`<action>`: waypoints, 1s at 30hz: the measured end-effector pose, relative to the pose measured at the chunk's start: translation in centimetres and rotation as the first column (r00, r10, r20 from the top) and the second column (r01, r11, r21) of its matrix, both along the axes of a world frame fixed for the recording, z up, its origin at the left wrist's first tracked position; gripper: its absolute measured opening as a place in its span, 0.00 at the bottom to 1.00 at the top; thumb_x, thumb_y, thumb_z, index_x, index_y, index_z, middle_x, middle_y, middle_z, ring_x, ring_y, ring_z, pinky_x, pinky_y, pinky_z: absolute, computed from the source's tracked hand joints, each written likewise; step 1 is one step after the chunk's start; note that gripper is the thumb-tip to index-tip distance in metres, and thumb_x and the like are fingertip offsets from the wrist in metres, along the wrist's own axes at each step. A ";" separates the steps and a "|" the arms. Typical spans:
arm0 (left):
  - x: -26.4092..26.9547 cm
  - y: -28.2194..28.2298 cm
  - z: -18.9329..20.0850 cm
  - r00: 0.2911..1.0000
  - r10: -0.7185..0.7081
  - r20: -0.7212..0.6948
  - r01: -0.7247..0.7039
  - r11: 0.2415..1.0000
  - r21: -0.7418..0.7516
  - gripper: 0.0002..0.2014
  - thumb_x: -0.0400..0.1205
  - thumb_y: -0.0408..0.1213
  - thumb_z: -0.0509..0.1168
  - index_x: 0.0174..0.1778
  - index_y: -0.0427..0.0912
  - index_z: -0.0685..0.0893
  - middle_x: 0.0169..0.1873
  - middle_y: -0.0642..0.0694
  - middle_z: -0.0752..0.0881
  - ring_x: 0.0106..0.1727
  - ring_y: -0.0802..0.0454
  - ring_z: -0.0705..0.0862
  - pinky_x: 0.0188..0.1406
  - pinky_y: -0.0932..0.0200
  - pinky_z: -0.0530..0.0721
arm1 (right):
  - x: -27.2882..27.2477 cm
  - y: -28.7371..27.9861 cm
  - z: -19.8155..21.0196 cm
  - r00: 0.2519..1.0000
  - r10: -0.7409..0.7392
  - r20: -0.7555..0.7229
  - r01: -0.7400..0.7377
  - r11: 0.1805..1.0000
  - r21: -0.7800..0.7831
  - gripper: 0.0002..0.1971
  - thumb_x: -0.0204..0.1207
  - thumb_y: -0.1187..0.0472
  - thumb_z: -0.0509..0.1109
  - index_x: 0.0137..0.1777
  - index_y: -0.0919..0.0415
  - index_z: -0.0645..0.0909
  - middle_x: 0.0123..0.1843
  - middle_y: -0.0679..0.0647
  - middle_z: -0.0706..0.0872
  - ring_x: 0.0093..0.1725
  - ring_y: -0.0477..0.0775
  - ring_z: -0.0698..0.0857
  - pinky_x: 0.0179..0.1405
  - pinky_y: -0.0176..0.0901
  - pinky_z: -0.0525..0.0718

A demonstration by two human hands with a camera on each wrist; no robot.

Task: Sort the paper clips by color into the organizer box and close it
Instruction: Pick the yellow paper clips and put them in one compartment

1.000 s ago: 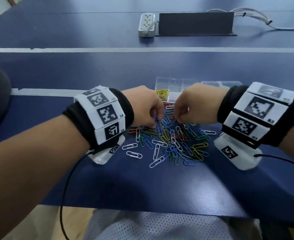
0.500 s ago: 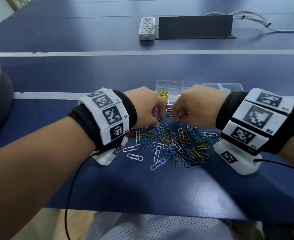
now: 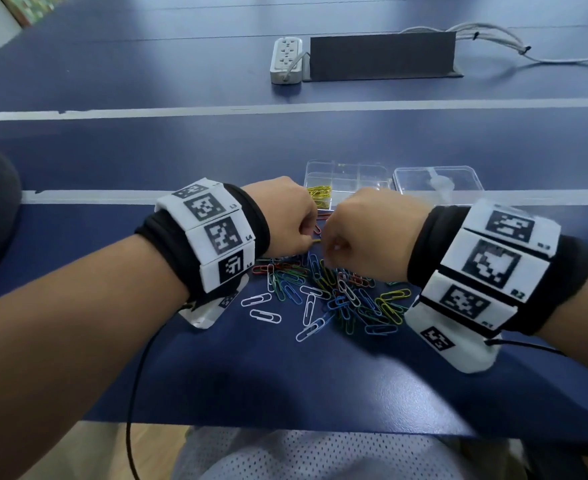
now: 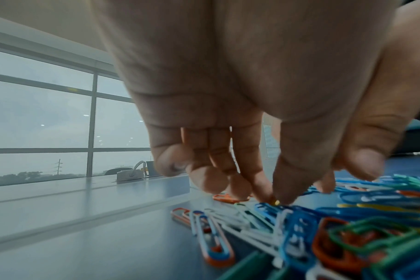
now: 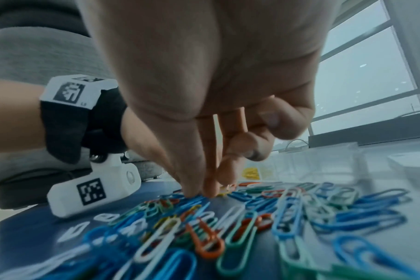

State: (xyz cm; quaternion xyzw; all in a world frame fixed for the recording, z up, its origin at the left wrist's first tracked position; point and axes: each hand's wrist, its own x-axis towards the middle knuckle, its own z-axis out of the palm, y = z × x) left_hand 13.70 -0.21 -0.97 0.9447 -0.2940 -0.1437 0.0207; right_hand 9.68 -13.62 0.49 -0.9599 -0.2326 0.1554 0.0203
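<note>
A pile of coloured paper clips (image 3: 334,292) lies on the blue table, close up in both wrist views (image 4: 324,227) (image 5: 252,217). Behind it stands the clear organizer box (image 3: 346,166), open, with yellow clips (image 3: 318,195) in its near-left compartment. Its lid (image 3: 438,181) lies flat to the right. My left hand (image 3: 311,237) hovers at the pile's far edge, thumb and forefinger pinching a yellow clip (image 4: 277,202). My right hand (image 3: 323,247) is almost against it, thumb and forefinger (image 5: 201,191) pinched down where a yellow clip (image 5: 224,192) pokes out.
A white power strip (image 3: 286,58), a dark upright panel (image 3: 382,55) and grey cables (image 3: 493,36) sit at the table's far side. A few white clips (image 3: 265,315) lie loose left of the pile. The table's front edge (image 3: 285,426) is near my lap.
Both hands have drawn closer together at the pile's far edge, until their knuckles nearly meet. The pile itself has barely shifted.
</note>
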 end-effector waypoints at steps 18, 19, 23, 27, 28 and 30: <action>-1.7 0.6 0.7 0.983 0.119 -0.139 -0.156 0.942 -0.298 0.10 0.72 0.31 0.64 0.46 0.49 0.80 0.29 0.52 0.79 0.26 0.61 0.74 0.32 0.69 0.72 | 1.3 -0.2 -0.6 0.983 -0.160 -0.095 0.160 0.987 -0.007 0.11 0.65 0.50 0.69 0.35 0.58 0.83 0.35 0.55 0.87 0.39 0.59 0.84 0.43 0.45 0.85; -1.9 0.6 0.8 0.984 0.115 -0.136 -0.149 0.950 -0.274 0.08 0.73 0.32 0.63 0.44 0.50 0.80 0.29 0.52 0.78 0.27 0.60 0.73 0.33 0.66 0.72 | 1.3 -0.3 -0.6 0.980 -0.168 -0.102 0.169 0.986 -0.001 0.12 0.65 0.50 0.69 0.36 0.59 0.85 0.37 0.56 0.88 0.40 0.59 0.85 0.43 0.45 0.85; -2.2 0.1 1.0 0.988 0.076 -0.136 -0.098 0.982 -0.160 0.09 0.75 0.35 0.59 0.30 0.50 0.71 0.29 0.53 0.76 0.31 0.55 0.73 0.34 0.59 0.73 | 1.6 -0.8 -0.4 0.976 -0.190 -0.108 0.197 0.979 0.059 0.09 0.65 0.51 0.69 0.33 0.55 0.84 0.34 0.54 0.87 0.38 0.56 0.83 0.39 0.43 0.83; -2.9 -0.5 0.9 0.984 0.025 -0.178 -0.047 0.991 -0.122 0.05 0.73 0.40 0.65 0.33 0.51 0.75 0.27 0.54 0.74 0.29 0.57 0.72 0.31 0.61 0.72 | 1.5 -2.1 1.0 0.972 -0.216 -0.091 0.231 0.948 0.217 0.06 0.65 0.55 0.71 0.31 0.50 0.76 0.29 0.46 0.79 0.31 0.46 0.77 0.29 0.36 0.72; -3.1 -0.7 0.8 0.983 0.003 -0.182 -0.023 0.994 -0.109 0.04 0.73 0.42 0.67 0.37 0.52 0.78 0.27 0.55 0.74 0.29 0.60 0.72 0.30 0.62 0.71 | 1.2 -2.6 1.3 0.971 -0.212 -0.109 0.233 0.940 0.251 0.04 0.65 0.57 0.70 0.34 0.50 0.78 0.30 0.46 0.81 0.32 0.47 0.78 0.32 0.38 0.75; -3.2 -0.9 0.5 0.984 -0.062 -0.166 0.050 0.996 -0.074 0.06 0.72 0.45 0.71 0.44 0.54 0.84 0.30 0.56 0.75 0.33 0.60 0.74 0.35 0.63 0.73 | 0.5 -3.7 1.5 0.976 -0.176 -0.131 0.205 0.942 0.265 0.07 0.66 0.61 0.69 0.42 0.48 0.81 0.31 0.46 0.83 0.32 0.47 0.79 0.41 0.43 0.81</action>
